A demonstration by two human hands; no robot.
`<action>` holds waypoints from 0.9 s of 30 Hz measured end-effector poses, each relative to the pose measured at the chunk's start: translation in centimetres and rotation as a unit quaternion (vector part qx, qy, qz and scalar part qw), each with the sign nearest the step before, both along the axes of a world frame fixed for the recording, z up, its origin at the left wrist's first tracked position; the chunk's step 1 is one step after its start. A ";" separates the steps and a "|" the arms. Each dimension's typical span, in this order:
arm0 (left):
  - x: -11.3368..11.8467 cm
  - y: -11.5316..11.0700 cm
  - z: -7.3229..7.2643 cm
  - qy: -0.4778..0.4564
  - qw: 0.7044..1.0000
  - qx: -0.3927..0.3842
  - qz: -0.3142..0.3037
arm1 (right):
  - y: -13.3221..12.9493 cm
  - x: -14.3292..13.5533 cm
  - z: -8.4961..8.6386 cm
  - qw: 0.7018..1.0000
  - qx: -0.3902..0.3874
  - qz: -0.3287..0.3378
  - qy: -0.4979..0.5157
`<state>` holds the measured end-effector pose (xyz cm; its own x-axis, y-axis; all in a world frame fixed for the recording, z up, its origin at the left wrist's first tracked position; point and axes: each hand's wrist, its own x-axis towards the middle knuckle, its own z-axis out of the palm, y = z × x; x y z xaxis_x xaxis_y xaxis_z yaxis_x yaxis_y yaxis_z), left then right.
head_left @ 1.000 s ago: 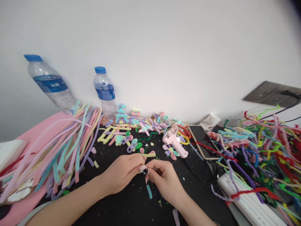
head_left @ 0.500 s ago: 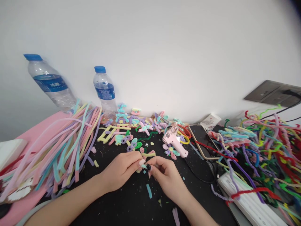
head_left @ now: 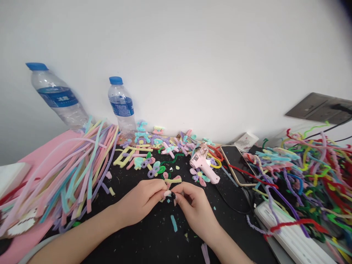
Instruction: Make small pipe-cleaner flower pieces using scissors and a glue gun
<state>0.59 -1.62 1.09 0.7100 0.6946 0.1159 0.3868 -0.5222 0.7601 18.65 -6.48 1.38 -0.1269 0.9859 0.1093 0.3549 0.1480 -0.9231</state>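
Observation:
Over the black work surface, my left hand point(head_left: 147, 198) and my right hand point(head_left: 194, 205) meet fingertip to fingertip. Both are closed in a pinch on a small pipe cleaner piece, which the fingers now mostly cover. Just behind the fingertips shows a yellow pipe cleaner piece point(head_left: 173, 180) with a pink curl at its left end; I cannot tell whether it is held or lying there. A short blue pipe cleaner piece point(head_left: 174, 223) lies in front of my hands. Beyond my right hand rests a pink glue gun point(head_left: 205, 167), on its side by a pipe cleaner flower point(head_left: 198, 176).
Long pastel pipe cleaners point(head_left: 82, 165) are heaped at left, near two plastic bottles point(head_left: 122, 106). Shaped pipe cleaner pieces line the wall. A phone point(head_left: 238, 165), a white power strip point(head_left: 291, 231) and a tangle of coloured pipe cleaners point(head_left: 310, 172) fill the right side.
My fingertips have drawn slightly closer together, and the light blue piece visible between them before is now mostly covered. Everything else stays in place.

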 end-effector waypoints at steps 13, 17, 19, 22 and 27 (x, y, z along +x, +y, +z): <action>0.4 -0.1 -0.2 -0.160 0.953 -0.224 0.127 | -0.4 0.1 0.0 0.989 0.118 -0.060 -0.064; 0.9 -0.4 -0.3 -0.189 0.923 -0.307 0.137 | -0.7 0.0 -0.4 0.969 0.216 -0.061 -0.105; 1.1 -0.6 -0.3 -0.205 0.911 -0.323 0.155 | -0.7 -0.2 -0.6 0.961 0.241 -0.046 -0.124; 1.4 -1.1 -0.2 -0.235 0.885 -0.354 0.189 | -0.8 -0.4 -1.0 0.954 0.260 -0.026 -0.145; 1.8 -1.8 -0.3 -0.291 0.831 -0.428 0.205 | -1.1 -0.7 -1.5 0.943 0.287 -0.018 -0.166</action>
